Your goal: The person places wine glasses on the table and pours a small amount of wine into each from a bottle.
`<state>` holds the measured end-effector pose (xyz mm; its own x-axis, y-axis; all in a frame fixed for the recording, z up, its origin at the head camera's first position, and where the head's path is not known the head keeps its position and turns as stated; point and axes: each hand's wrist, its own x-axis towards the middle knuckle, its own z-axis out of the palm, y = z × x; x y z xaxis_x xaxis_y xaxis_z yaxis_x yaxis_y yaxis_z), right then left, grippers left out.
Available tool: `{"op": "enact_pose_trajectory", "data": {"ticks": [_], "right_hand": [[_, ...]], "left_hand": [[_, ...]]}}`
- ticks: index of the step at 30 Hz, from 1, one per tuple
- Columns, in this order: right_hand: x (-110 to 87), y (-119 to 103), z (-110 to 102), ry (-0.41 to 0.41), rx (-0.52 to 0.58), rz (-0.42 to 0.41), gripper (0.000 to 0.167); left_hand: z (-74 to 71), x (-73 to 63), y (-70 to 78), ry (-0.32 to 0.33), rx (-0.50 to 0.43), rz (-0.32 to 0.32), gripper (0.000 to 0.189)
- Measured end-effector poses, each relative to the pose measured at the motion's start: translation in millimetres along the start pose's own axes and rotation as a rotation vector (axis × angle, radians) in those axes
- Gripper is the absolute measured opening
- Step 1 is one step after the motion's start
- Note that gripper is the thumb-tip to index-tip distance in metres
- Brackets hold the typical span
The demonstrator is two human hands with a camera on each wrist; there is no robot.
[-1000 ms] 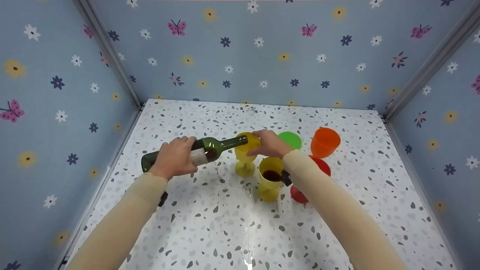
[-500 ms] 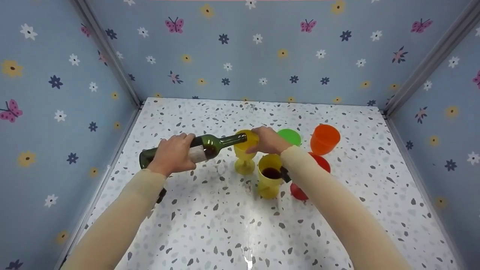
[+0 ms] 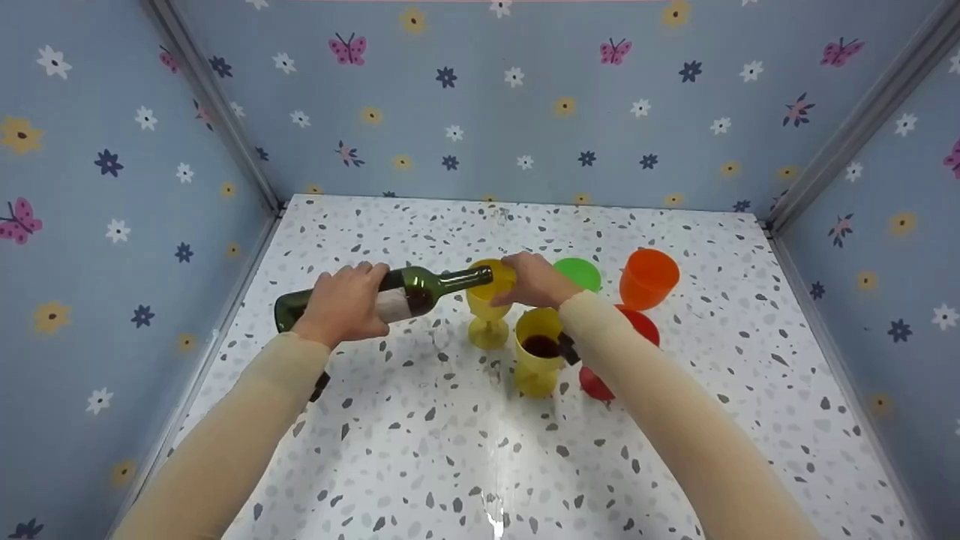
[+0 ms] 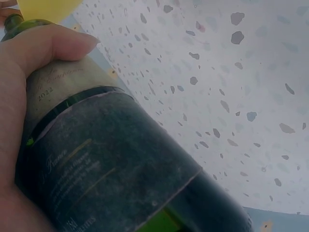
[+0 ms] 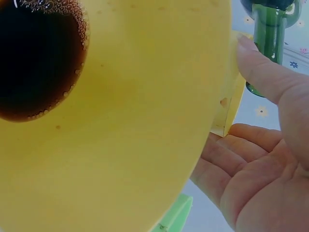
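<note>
My left hand (image 3: 341, 304) grips a green glass wine bottle (image 3: 424, 290) round its body. The bottle lies almost level, its mouth over the rim of a yellow plastic goblet (image 3: 486, 306). A pale label (image 4: 63, 79) shows beside the thumb in the left wrist view. My right hand (image 3: 536, 279) holds that goblet's bowl from the right, thumb and fingers on opposite sides. Just in front stands a second yellow goblet (image 3: 529, 367) with dark liquid (image 3: 540, 346) in it. In the right wrist view it fills the foreground, dark liquid and bubbles inside; the bottle's neck (image 5: 268, 41) is beyond.
Behind the right hand stands a green cup (image 3: 577, 272), with an orange cup (image 3: 649, 281) farther right. A red goblet (image 3: 641, 324) is partly hidden under the right forearm. Flower-patterned walls (image 3: 480, 97) enclose the speckled white table (image 3: 420, 465) at the back and sides.
The bottle's base end has shifted slightly left and up, along with the left hand. Its mouth stays at the goblet, which the right hand keeps holding. The head view has moved a little.
</note>
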<state>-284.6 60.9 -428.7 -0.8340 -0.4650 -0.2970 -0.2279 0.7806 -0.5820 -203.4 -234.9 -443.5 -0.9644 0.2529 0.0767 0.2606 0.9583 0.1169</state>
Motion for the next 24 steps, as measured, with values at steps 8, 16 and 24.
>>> {"op": "enact_pose_trajectory", "data": {"ticks": [8, 16, 24], "right_hand": [[1.0, 1, 1, 0.007, 0.005, -0.001, 0.069], [-0.8, 2, 3, -0.002, -0.029, -0.023, 0.063], [2.2, 0, 1, -0.004, -0.01, 0.001, 0.061]], "left_hand": [[-5.9, 0.6, -0.3, -0.006, 0.03, 0.018, 0.072], [-11.8, 2.0, 2.9, -0.011, 0.069, 0.039, 0.074], [-13.6, 5.9, 1.6, 0.011, 0.109, 0.045, 0.07]]}}
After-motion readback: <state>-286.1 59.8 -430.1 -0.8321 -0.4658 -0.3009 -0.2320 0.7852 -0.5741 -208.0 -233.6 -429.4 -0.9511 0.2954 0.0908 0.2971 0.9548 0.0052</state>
